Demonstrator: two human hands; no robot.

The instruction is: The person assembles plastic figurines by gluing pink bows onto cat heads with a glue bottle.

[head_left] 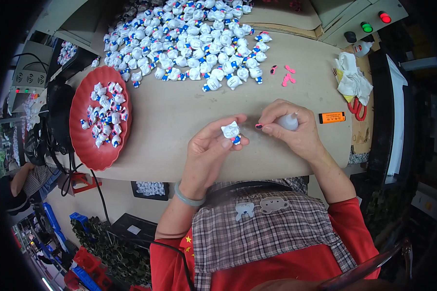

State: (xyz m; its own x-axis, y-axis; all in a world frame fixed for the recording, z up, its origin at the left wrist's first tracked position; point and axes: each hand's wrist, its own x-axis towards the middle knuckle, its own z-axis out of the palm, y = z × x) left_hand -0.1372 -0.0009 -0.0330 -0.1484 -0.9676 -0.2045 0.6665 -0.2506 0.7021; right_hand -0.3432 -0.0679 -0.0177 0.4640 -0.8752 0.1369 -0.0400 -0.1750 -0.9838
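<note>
A small white cat figurine (231, 130) with blue and yellow on its body is gripped between the thumb and fingers of my left hand (206, 153), its front facing up. Just to its right, my right hand (301, 136) pinches a tiny pink and black sunglasses piece (259, 126) at its fingertips. The same hand keeps a squeeze bottle (288, 122), whitish with a thin nozzle, tucked against the palm. A narrow gap separates the sunglasses piece from the figurine. More small pink pieces (288, 79) lie on the table beyond my right hand.
A large heap of similar figurines (189, 43) covers the far table. At left, a red scalloped bowl (77, 138) holds figurines with pink pieces on them. To the right lie an orange box (331, 117), red-handled scissors (359, 110) and a crumpled white cloth (353, 77).
</note>
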